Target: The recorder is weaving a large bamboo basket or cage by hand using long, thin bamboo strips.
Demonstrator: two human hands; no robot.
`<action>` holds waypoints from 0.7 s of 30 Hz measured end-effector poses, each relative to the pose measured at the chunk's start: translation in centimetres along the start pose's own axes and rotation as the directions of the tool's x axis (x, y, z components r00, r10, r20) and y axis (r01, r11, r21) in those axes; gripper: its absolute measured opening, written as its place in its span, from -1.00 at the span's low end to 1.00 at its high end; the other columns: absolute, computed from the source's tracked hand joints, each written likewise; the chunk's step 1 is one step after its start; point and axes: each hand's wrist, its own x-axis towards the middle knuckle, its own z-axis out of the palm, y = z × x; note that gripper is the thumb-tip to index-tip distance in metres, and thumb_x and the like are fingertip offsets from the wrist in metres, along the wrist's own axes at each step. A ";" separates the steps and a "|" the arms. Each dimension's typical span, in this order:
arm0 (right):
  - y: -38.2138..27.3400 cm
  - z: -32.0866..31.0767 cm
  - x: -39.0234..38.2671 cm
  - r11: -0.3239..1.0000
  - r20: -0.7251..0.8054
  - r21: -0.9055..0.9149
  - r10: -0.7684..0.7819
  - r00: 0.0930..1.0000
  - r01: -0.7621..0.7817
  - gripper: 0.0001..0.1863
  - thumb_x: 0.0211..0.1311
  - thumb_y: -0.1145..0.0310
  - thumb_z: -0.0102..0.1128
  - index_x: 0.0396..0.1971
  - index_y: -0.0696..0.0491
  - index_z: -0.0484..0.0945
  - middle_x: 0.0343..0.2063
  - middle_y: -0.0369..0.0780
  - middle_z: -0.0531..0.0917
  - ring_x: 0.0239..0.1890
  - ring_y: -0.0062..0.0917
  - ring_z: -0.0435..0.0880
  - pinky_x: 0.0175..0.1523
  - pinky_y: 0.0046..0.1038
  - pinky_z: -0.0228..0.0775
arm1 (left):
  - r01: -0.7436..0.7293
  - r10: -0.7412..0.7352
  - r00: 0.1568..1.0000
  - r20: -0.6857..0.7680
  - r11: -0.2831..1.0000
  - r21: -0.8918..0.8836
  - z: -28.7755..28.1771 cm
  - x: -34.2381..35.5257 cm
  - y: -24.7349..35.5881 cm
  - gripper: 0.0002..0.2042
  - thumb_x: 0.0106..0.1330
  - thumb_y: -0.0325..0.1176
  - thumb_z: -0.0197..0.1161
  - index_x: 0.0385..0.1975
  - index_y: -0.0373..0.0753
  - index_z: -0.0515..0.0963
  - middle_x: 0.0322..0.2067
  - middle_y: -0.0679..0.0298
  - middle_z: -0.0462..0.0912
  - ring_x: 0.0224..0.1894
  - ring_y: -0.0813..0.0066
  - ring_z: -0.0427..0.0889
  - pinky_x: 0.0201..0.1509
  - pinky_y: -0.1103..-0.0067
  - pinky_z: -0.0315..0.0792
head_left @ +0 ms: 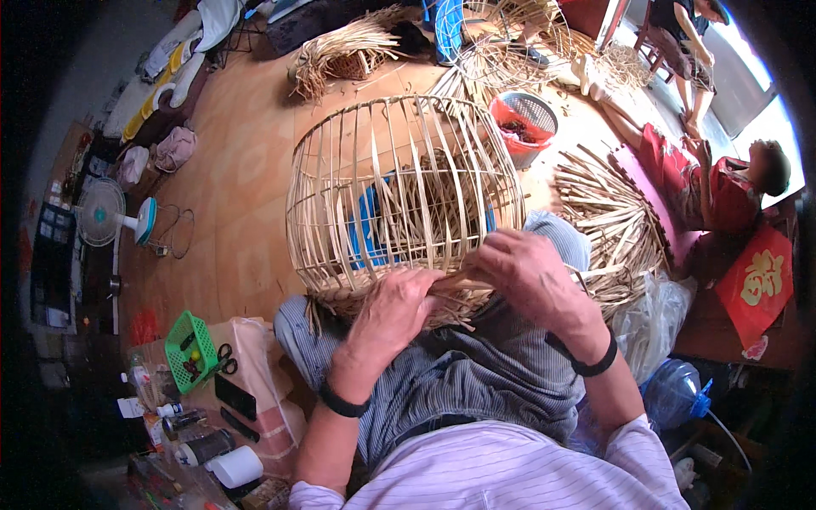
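A large openwork basket of pale bamboo strips rests against my knees, its densely woven edge turned toward me. At the left of that edge my left hand is closed on the weave, fingers bent around it. My right hand is pinched on a flat strip that runs between the two hands. Loose strip ends poke out below my fingers. Through the ribs, a heap of cut strips and something blue show beyond the basket. What lies under my palms is hidden.
Bundled strips fan out at right, near a seated person in red. Behind the basket stands a bucket with a red bag. At left are a fan, a green tray, scissors and a phone.
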 end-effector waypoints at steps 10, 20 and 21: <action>-0.9 1.4 -4.0 0.974 -0.605 -0.084 0.116 0.787 -0.209 -0.62 0.10 0.51 0.56 -0.05 0.05 0.67 -0.19 -0.16 0.68 -0.13 -0.19 0.70 -0.07 -0.23 0.59 | 0.125 -0.089 0.944 -0.317 0.988 0.096 4.1 -0.3 0.5 -0.81 0.31 -0.48 0.44 -0.14 -0.32 0.61 -0.29 -0.01 0.71 -0.16 -0.10 0.72 -0.10 0.15 0.57; -2.1 6.2 -0.7 0.666 -0.156 0.703 0.485 0.861 -0.248 -0.66 0.38 0.25 0.51 -0.18 0.28 0.71 -0.43 -0.01 0.72 -0.41 -0.20 0.71 -0.21 -0.26 0.57 | 0.059 0.029 0.909 -0.417 0.979 0.197 5.2 0.0 -0.4 -0.85 0.32 -0.46 0.41 -0.17 -0.26 0.64 -0.36 0.09 0.70 -0.25 0.03 0.74 -0.22 0.17 0.61; -1.9 7.3 -0.1 0.664 -0.172 0.703 0.506 0.845 -0.255 -0.67 0.39 0.26 0.50 -0.18 0.27 0.70 -0.44 -0.03 0.72 -0.41 -0.25 0.71 -0.21 -0.27 0.57 | 0.057 0.035 0.905 -0.423 0.978 0.203 5.2 -0.1 -0.5 -0.87 0.33 -0.46 0.40 -0.18 -0.26 0.64 -0.35 0.08 0.70 -0.24 0.03 0.74 -0.22 0.17 0.61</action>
